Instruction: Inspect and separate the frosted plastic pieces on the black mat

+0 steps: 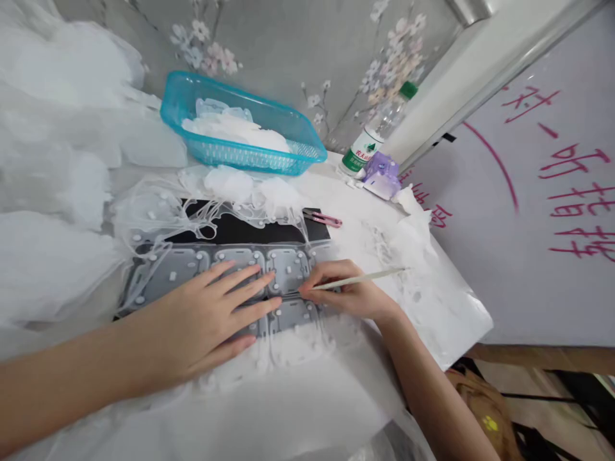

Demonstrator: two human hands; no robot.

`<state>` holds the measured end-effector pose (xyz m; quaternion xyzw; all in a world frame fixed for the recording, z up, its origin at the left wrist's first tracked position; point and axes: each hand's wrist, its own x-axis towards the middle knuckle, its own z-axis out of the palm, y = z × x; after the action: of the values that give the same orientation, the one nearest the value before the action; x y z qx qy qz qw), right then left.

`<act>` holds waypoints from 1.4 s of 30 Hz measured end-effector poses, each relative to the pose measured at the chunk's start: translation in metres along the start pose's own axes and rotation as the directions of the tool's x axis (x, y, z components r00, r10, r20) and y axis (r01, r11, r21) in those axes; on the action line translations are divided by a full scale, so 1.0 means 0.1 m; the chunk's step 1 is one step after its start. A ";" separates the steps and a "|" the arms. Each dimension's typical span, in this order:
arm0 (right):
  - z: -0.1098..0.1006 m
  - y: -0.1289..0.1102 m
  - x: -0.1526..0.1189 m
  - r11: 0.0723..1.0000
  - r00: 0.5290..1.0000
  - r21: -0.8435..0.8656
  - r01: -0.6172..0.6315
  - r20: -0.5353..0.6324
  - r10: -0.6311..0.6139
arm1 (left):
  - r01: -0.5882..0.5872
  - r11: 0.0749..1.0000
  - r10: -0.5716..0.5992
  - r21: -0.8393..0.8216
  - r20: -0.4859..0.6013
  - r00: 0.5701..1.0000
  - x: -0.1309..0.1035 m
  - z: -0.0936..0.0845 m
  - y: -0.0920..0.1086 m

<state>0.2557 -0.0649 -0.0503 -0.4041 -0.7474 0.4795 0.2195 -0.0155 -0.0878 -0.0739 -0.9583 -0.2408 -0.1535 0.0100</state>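
My left hand [211,320] lies flat with fingers spread on a translucent sheet of moulded square pieces [288,269], which rests partly on a black mat [240,228]. Pinched in my right hand [348,288] is a thin pale stick-like tool [365,277]. Its working tip is hidden at my fingertips, beside the seam between two moulded squares. Stringy translucent trimmings [158,211] spread over the mat's far left. Pink-handled thread snips [327,219] lie at the mat's far right corner.
A blue basket [250,163] with white translucent pieces stands at the back. Behind the mat's right are a green-capped bottle [369,141] and a purple packet [382,169]. White translucent material [52,166] piles up on the left. A whiteboard [542,256] stands right.
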 end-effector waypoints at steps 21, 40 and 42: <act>-0.34 -0.53 0.21 0.871 0.927 -0.476 0.124 0.369 0.070 | 0.223 0.975 -0.220 -0.009 0.112 0.969 0.04 0.10 0.21; -0.38 -0.23 -0.05 0.985 0.994 -0.146 0.091 0.073 -0.081 | 0.282 0.958 -0.282 0.056 -0.001 0.959 0.16 0.02 0.34; -0.40 -0.10 -0.12 0.997 0.993 -0.025 0.070 -0.096 -0.072 | 0.272 0.957 -0.272 0.100 -0.017 0.962 0.19 -0.07 0.32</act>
<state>0.2869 -0.0551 -0.0229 -0.4025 -0.7550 0.4430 0.2679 0.0139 -0.1080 -0.0600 -0.9141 -0.3778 -0.1424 0.0380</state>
